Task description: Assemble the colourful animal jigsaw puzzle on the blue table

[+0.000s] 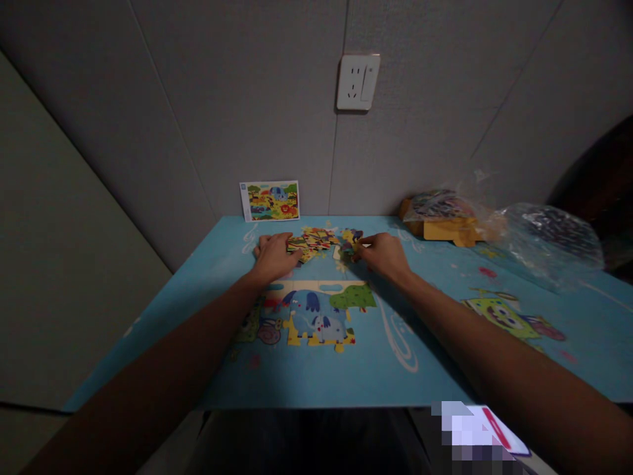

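A heap of loose jigsaw puzzle pieces [316,243] lies on the blue table, between my two hands. My left hand [275,256] rests at the heap's left edge, its thumb and forefinger apart and touching the pieces. On the other side, my right hand [386,254] has its thumb and fingers pinched at a dark, multicoloured puzzle piece [350,249], partly hidden by the fingertips. Nearer to me lies a joined section of puzzle [316,316] showing two blue elephants and a green bush. My left forearm covers part of its left side.
A picture card [271,200] of the animal scene leans against the wall at the back. Back right are a yellow box [448,227] and crumpled clear plastic packaging [548,241]. The blue tabletop [306,382] has printed cartoon figures. A socket [358,82] is on the wall.
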### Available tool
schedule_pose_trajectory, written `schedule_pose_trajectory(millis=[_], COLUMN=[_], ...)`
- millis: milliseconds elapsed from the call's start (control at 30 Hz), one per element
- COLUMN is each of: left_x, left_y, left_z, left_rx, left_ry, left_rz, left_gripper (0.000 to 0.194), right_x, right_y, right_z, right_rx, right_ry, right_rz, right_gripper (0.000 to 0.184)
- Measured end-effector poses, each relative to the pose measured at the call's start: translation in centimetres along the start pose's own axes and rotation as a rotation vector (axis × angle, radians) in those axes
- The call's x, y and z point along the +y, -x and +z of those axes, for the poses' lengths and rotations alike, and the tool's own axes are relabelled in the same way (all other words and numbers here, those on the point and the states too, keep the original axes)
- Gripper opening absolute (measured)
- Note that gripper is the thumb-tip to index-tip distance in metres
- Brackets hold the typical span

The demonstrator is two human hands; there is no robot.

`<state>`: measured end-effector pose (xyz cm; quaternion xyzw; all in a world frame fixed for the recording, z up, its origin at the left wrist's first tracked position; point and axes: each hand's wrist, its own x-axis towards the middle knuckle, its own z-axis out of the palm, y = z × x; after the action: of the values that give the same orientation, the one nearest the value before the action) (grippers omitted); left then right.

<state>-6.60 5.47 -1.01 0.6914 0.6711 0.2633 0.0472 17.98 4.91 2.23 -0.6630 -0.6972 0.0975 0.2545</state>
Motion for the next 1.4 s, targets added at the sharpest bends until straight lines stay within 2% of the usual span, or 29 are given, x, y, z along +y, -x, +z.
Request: schedule_pose_trajectory(millis=[233, 400, 633, 800, 900, 1000, 1167, 1400], left_x=[-0.8, -0.7, 1.3, 2.1, 2.4, 2.4, 2.1, 2.1], left_y=[-0.5, -0.4, 0.6, 1.3, 1.7, 1.9, 1.7, 1.6], left_z=[0.6, 0.2, -1.3, -2.2, -2.5, -2.4, -1.8, -1.8], left_rx=[0.069, 0.102, 0.2, 0.268, 0.193, 0.13, 0.143, 0.144], left_ry=[0.005, 0.001, 0.033, 0.152, 0.257, 0.309, 0.336, 0.25], left_rz=[0.037, 0.071, 0.125, 0.32, 0.466, 0.55, 0.587, 0.65], left_gripper=[0.047, 0.049, 0.06, 0.064, 0.074, 0.078, 0.077, 0.069], right_x=[0.7, 0.5, -0.8, -0.9, -1.1, -1.1, -0.7, -0.7], right_y=[-0.4, -0.4, 0.8, 1.3, 1.5, 1.5, 1.2, 1.2], right_z=[0.7, 0.7, 0.9, 1.2, 1.1, 1.0, 1.3, 1.4], right_rx=[0.031, 0.019, -0.129, -0.242, -0.221, -0.205, -0.135, -0.086], right_ry=[0.015, -0.041, -0.312, -0.391, -0.396, -0.361, -0.375, -0.36], right_rz=[-0.041, -0.071, -0.283, -0.394, -0.393, -0.41, -0.463, -0.446], right_gripper=[0.025, 0.024, 0.047, 0.07, 0.082, 0.078, 0.068, 0.064])
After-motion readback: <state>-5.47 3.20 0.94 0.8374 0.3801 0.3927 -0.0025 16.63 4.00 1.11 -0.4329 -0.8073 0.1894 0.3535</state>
